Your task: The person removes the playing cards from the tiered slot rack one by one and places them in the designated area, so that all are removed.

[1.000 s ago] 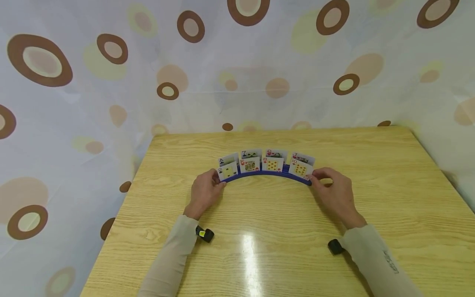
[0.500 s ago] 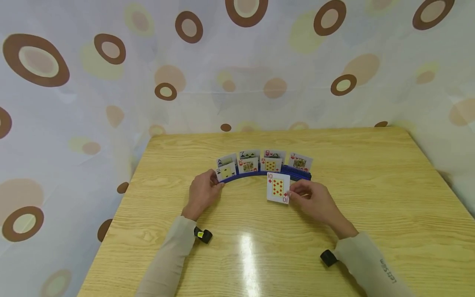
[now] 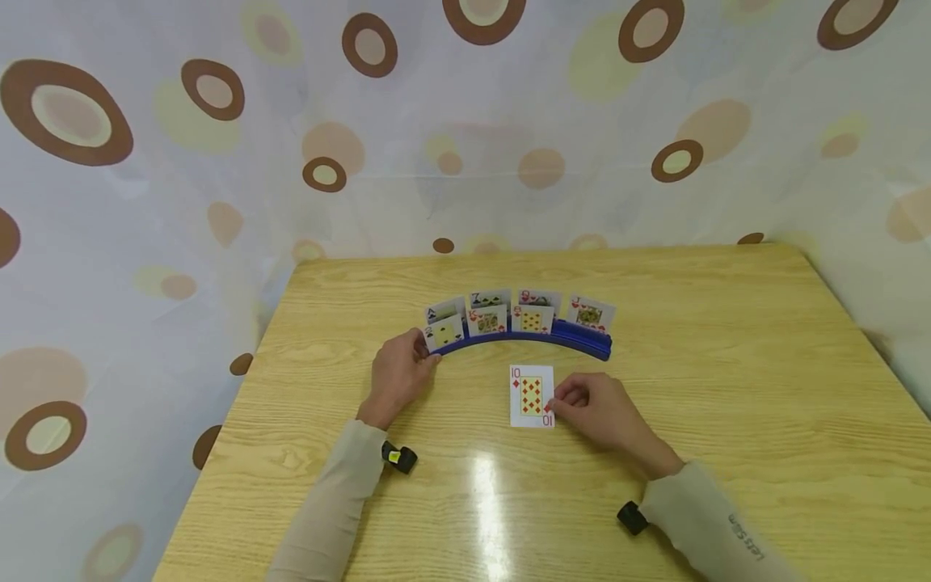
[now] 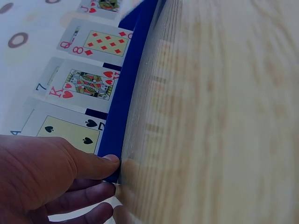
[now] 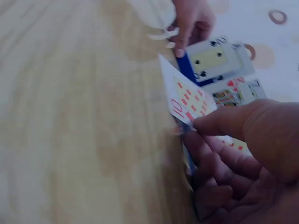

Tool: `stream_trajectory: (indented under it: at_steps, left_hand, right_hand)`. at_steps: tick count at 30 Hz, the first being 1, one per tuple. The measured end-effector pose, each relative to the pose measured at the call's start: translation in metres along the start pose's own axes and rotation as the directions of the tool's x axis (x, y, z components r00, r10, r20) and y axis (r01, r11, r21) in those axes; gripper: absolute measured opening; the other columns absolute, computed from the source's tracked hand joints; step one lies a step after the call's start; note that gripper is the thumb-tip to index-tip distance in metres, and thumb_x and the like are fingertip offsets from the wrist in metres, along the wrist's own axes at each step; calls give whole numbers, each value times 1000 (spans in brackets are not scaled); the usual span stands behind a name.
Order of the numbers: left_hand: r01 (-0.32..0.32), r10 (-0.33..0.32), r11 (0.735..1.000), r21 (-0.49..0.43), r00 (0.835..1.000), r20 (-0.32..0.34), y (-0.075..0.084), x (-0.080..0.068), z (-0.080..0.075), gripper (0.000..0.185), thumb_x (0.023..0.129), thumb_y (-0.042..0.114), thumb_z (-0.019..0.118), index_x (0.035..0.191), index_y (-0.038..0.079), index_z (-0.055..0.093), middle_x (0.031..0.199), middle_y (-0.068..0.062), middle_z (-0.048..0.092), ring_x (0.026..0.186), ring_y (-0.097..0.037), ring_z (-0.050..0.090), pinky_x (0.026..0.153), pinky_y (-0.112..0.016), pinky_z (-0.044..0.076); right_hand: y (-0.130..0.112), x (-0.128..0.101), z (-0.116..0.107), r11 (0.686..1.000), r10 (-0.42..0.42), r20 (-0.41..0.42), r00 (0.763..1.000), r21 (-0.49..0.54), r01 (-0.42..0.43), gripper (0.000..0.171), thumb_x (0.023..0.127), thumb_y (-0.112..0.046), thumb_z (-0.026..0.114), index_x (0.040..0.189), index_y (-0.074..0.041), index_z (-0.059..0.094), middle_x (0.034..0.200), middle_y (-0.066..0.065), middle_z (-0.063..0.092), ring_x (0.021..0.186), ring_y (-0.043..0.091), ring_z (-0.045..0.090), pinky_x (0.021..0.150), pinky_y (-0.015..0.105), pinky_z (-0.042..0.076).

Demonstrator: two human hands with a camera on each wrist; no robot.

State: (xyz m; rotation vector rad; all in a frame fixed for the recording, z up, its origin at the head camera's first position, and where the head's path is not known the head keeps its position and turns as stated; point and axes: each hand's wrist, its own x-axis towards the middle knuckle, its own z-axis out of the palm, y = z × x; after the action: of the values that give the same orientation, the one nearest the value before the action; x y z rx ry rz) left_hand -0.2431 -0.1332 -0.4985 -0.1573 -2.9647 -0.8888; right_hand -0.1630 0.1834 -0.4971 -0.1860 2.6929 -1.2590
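Note:
My left hand (image 3: 398, 376) grips the left end of a curved blue card holder (image 3: 585, 338), its thumb on the front edge in the left wrist view. Between thumb and fingers my right hand (image 3: 600, 411) pinches the ten of diamonds (image 3: 531, 396) by its lower right corner. That card faces me, in front of the holder and apart from it. The front row holds the two of spades (image 3: 442, 333), king of hearts (image 3: 486, 322) and eight of diamonds (image 3: 532, 320). Behind stand an ace (image 3: 436, 309), a seven (image 3: 492, 297), a queen (image 3: 540, 297) and the jack of hearts (image 3: 591, 314).
The wooden table (image 3: 735, 339) extends to both sides and toward me. A patterned curtain (image 3: 494, 113) hangs behind its far edge. Black wrist cameras, one of them a small camera (image 3: 633, 518) at the right sleeve, stick out near the cuffs.
My right hand has pulled the ten of diamonds out of the holder's front right place and brought it toward me and left. My left hand stays at the holder's left end.

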Motion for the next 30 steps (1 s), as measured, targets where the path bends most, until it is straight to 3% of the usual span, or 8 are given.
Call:
stream_trajectory:
  at_steps: [10, 23, 27, 30]
  left_hand:
    - [-8, 8, 1000, -7, 1000, -1, -1, 1, 2, 27, 94, 26, 75, 113, 8, 68, 97, -5, 73, 83, -18, 66, 76, -36, 54]
    - [-14, 14, 1000, -1, 1000, -5, 0, 1, -1, 28, 93, 25, 76, 113, 7, 67, 97, -7, 73, 83, -19, 65, 75, -35, 54]
    - [-16, 16, 1000, -3, 1000, -1, 1, 1, -2, 28, 93, 24, 76, 113, 6, 67, 97, -7, 73, 83, -20, 66, 75, -36, 54]
    - [-15, 15, 1000, -4, 1000, 4, 1, 0, -3, 29, 93, 24, 76, 114, 6, 67, 98, -8, 73, 84, -20, 66, 76, -37, 54]
  right_hand:
    - [-10, -5, 16, 992, 13, -94, 995, -126, -25, 13, 88, -20, 78, 86, -11, 68, 75, -1, 65, 66, 11, 56, 62, 24, 46]
    - [-8, -5, 17, 996, -16, -117, 993, -94, 5, 7, 91, -16, 72, 87, -10, 69, 76, 0, 66, 67, 12, 56, 61, 22, 46]
    - [-7, -3, 16, 998, -53, -161, 985, -41, 47, 5, 93, -16, 71, 92, -12, 69, 79, 0, 66, 69, 12, 57, 62, 22, 48]
    - [-10, 0, 14, 993, -112, -231, 966, -44, 105, 4, 95, -16, 69, 98, -13, 70, 82, -1, 67, 71, 12, 58, 63, 21, 49]
